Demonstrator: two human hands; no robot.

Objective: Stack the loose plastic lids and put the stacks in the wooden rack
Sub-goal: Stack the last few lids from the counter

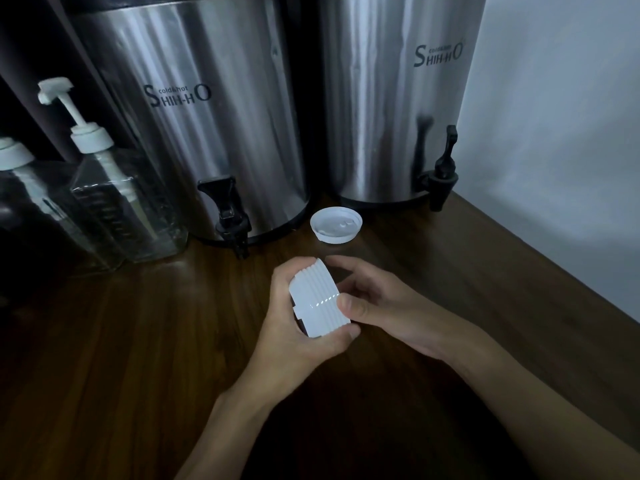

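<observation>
Lid stack between both hands

A dark wooden worktop with long grain meets a plain pale wall along its right edge. Two steel urns stand at its back edge, the left urn beside the right urn, which fills the back right corner. Clear pump bottles stand back left. Light is dim

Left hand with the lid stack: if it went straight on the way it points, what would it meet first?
Probably the loose lid lying on the table just ahead of the left hand and its lid stack. The hand's height is unclear, so it might pass over.
</observation>
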